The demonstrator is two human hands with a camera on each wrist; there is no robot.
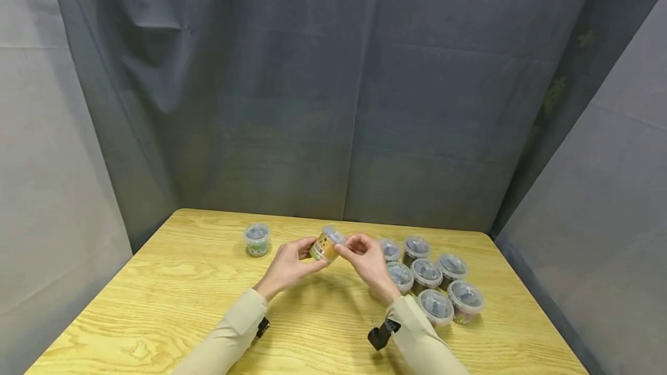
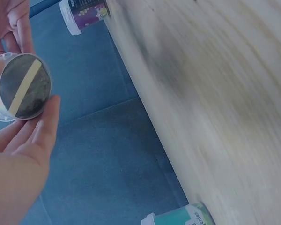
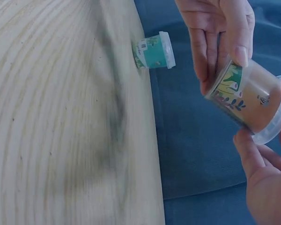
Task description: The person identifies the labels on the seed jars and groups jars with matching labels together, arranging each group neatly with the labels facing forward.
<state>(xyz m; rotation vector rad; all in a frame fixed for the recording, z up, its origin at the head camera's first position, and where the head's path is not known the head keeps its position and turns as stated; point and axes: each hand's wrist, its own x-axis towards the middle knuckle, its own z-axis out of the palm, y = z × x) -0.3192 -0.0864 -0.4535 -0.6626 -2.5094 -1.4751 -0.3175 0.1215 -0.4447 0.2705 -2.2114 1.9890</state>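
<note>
A small plastic tub (image 1: 324, 249) with an orange printed label and a clear lid is held tilted above the table, between both hands. My left hand (image 1: 289, 265) grips its lower part, thumb on one side and fingers on the other. On the lid side, my right hand (image 1: 367, 262) pinches the rim with thumb and fingers. In the left wrist view the tub's dark base (image 2: 25, 86) shows a pale strip across it. The right wrist view shows the label's leaves and a small bee on the tub (image 3: 253, 98).
One green-labelled tub (image 1: 257, 240) stands alone at the back left of the wooden table (image 1: 172, 294). Several lidded tubs (image 1: 427, 274) stand grouped on the right, close to my right forearm. A dark curtain (image 1: 292, 103) hangs behind the table.
</note>
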